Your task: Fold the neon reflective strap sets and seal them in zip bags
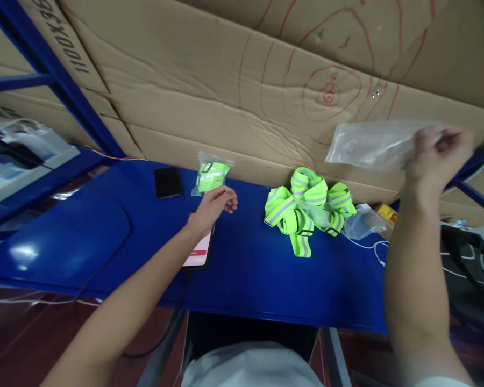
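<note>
My right hand [441, 148] is raised at the right and pinches one end of a clear plastic bag [367, 144], which stretches out leftward, slightly blurred. My left hand [218, 207] hovers over a lit phone [197, 252], fingers loosely curled and apart, with nothing seen in them. Just behind it lies a clear bag holding a folded neon-yellow reflective strap [212, 174]. Between my hands, a loose heap of neon-yellow reflective straps [302, 207] with grey stripes and black buckles rests on the blue table [250, 279].
A dark phone [168, 182] lies at the back left. Right of the heap are a crumpled clear bag [363, 221], a yellow box [387, 213] and a white cable [375, 246]. Cardboard [210, 80] walls the back. A black bag [471, 263] sits far right.
</note>
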